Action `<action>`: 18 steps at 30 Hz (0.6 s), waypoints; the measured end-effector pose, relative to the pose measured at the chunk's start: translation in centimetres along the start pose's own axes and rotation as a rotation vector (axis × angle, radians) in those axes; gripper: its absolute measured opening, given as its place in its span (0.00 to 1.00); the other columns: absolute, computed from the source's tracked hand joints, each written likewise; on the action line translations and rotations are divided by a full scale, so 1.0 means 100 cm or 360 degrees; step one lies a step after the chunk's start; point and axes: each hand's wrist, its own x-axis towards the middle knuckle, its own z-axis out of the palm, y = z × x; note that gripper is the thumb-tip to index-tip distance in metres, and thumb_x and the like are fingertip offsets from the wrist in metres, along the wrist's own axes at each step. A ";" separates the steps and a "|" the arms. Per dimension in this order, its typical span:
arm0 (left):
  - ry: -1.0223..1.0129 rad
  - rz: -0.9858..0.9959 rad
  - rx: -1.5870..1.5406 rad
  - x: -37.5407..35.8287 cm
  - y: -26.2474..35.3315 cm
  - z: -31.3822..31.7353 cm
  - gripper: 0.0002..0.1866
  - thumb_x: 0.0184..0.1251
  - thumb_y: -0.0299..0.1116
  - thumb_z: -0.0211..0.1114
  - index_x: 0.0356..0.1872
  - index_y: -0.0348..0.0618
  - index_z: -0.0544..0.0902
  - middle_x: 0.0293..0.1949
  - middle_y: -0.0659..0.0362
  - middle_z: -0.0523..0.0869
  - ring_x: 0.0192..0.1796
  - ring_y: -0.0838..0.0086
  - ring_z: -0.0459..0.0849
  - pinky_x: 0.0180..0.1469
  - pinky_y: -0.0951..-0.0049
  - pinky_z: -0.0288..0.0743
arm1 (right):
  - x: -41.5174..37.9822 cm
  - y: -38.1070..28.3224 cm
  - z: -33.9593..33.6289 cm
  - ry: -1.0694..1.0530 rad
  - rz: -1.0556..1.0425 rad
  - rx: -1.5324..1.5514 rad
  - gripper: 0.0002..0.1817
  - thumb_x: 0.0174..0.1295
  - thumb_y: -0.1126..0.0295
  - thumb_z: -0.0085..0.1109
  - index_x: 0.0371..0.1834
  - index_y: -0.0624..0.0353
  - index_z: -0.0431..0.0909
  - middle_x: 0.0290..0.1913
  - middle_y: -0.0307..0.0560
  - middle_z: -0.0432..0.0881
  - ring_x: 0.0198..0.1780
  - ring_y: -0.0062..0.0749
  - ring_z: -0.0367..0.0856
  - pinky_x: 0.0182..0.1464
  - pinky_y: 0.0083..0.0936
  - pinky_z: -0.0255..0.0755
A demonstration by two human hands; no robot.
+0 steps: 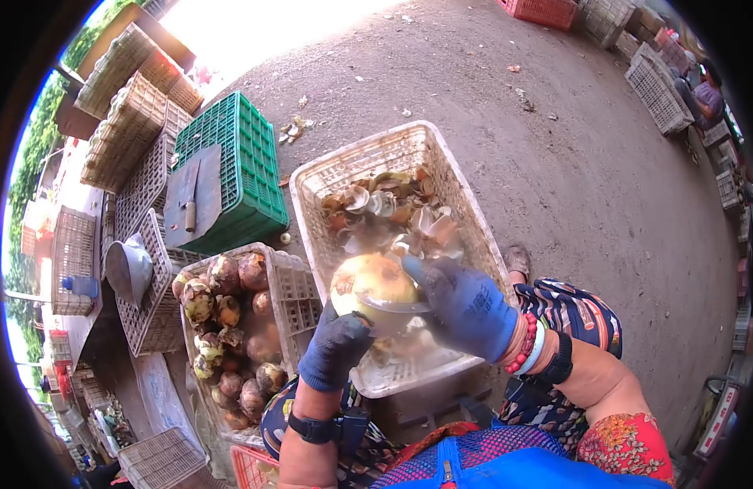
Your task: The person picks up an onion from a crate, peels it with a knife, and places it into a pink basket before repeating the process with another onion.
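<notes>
In front of me, over a white plastic crate (478, 208), I hold a large pale-yellow onion (376, 279) with brown patches. My left hand (337, 346) is closed around its lower left side, in a dark blue glove. My right hand (466, 306), in a blue glove, is closed at its right side. A blurred thin grey knife blade (389, 307) runs from that hand along the onion's underside; its handle is hidden by the fingers. In the crate below lie curved peels (397, 212), brown outside and white inside.
Left of me a crate (299, 297) holds several brown, unpeeled onions (254, 350). Behind it is a green crate (250, 175), with a knife (191, 204) on a dark board (177, 218). A metal bowl (130, 269) rests on stacked crates. Another person (706, 98) sits far right.
</notes>
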 end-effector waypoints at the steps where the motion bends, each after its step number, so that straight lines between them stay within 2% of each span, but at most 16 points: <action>1: -0.0015 0.0000 -0.0031 0.001 0.001 0.002 0.29 0.63 0.27 0.72 0.65 0.35 0.74 0.62 0.55 0.82 0.64 0.67 0.81 0.68 0.64 0.73 | 0.000 0.000 -0.001 -0.0016 -0.0012 -0.0027 0.44 0.48 0.73 0.66 0.72 0.69 0.61 0.47 0.61 0.79 0.45 0.52 0.82 0.49 0.42 0.76; 6: 0.0149 -0.0133 -0.0240 0.003 0.008 0.027 0.44 0.56 0.45 0.77 0.70 0.33 0.67 0.63 0.50 0.80 0.64 0.62 0.81 0.68 0.62 0.74 | -0.004 0.004 0.008 -0.0116 0.0048 -0.0163 0.42 0.52 0.71 0.64 0.72 0.70 0.61 0.49 0.62 0.79 0.50 0.50 0.80 0.53 0.40 0.75; 9: 0.0242 -0.0197 0.0099 0.002 0.002 0.022 0.41 0.56 0.38 0.72 0.70 0.35 0.66 0.60 0.51 0.80 0.59 0.66 0.82 0.60 0.67 0.79 | -0.002 0.003 0.016 -0.0199 0.0157 -0.0234 0.39 0.53 0.71 0.63 0.71 0.69 0.62 0.51 0.62 0.79 0.51 0.50 0.80 0.53 0.40 0.74; 10: 0.0319 -0.0089 0.0241 -0.001 -0.003 0.025 0.39 0.55 0.34 0.69 0.69 0.34 0.67 0.59 0.52 0.81 0.58 0.68 0.83 0.60 0.67 0.78 | -0.003 0.002 0.018 -0.0229 0.0207 -0.0251 0.38 0.54 0.70 0.63 0.70 0.69 0.63 0.52 0.62 0.78 0.51 0.50 0.80 0.54 0.40 0.74; 13: 0.0245 -0.0156 0.0243 -0.008 0.008 0.026 0.40 0.54 0.33 0.69 0.69 0.33 0.67 0.58 0.51 0.81 0.58 0.67 0.83 0.60 0.67 0.79 | -0.002 0.002 0.019 -0.0081 0.0028 -0.0122 0.37 0.54 0.70 0.63 0.69 0.69 0.64 0.52 0.61 0.78 0.52 0.49 0.80 0.55 0.39 0.74; 14: 0.0263 -0.0112 0.0163 -0.009 0.011 0.028 0.42 0.53 0.38 0.73 0.70 0.33 0.67 0.59 0.51 0.81 0.60 0.66 0.82 0.62 0.65 0.78 | -0.002 0.002 0.020 -0.0037 0.0001 -0.0086 0.37 0.53 0.71 0.63 0.69 0.68 0.64 0.52 0.62 0.78 0.51 0.51 0.80 0.54 0.40 0.75; 17: 0.0256 -0.0120 -0.0021 -0.013 0.011 0.023 0.47 0.52 0.45 0.77 0.70 0.33 0.66 0.60 0.51 0.80 0.61 0.65 0.81 0.64 0.64 0.76 | -0.004 0.005 0.019 0.0091 -0.0077 0.0017 0.39 0.50 0.73 0.66 0.70 0.65 0.64 0.53 0.63 0.78 0.48 0.55 0.82 0.51 0.42 0.77; 18: 0.0243 -0.0142 0.0025 -0.013 0.012 0.022 0.50 0.51 0.50 0.76 0.71 0.33 0.64 0.62 0.49 0.78 0.63 0.62 0.80 0.66 0.60 0.74 | -0.003 0.004 0.017 0.0169 -0.0108 0.0071 0.41 0.49 0.74 0.68 0.70 0.63 0.64 0.53 0.64 0.78 0.46 0.57 0.83 0.48 0.43 0.78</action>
